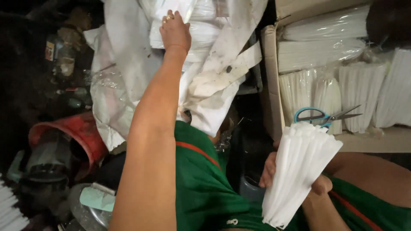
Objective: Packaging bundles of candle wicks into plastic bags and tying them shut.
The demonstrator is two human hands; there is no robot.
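A seated person in green clothing with a red stripe stretches the left arm straight up and away, nearly fully extended, the left hand (174,32) seen from the back with its fingers curled over the edge of a clear plastic packet (201,32) of white goods that sits in the mouth of a large, stained white sack (124,64); a ring shows on one finger, and the grip looks closed on the packet's edge, though the fingertips themselves are hidden behind it. Lower right, the right hand (295,179) is held close to the body above the lap, closed around the middle of a bundle (299,171) of long white pleated strips that fans out upward and tilts to the right; the fingers show on the bundle's left side and the thumb on its right. Just behind the bundle's top, blue-handled scissors (323,115) lie on the low front edge of an open cardboard box (269,85), blades pointing right. Inside the box, more white bundles stand upright in clear wrap, with flat wrapped stacks laid above them. To the left of the raised arm, in dim light, a red bucket (81,132) lies tipped among dark clutter, with a round metal lid (85,209) near the bottom edge.
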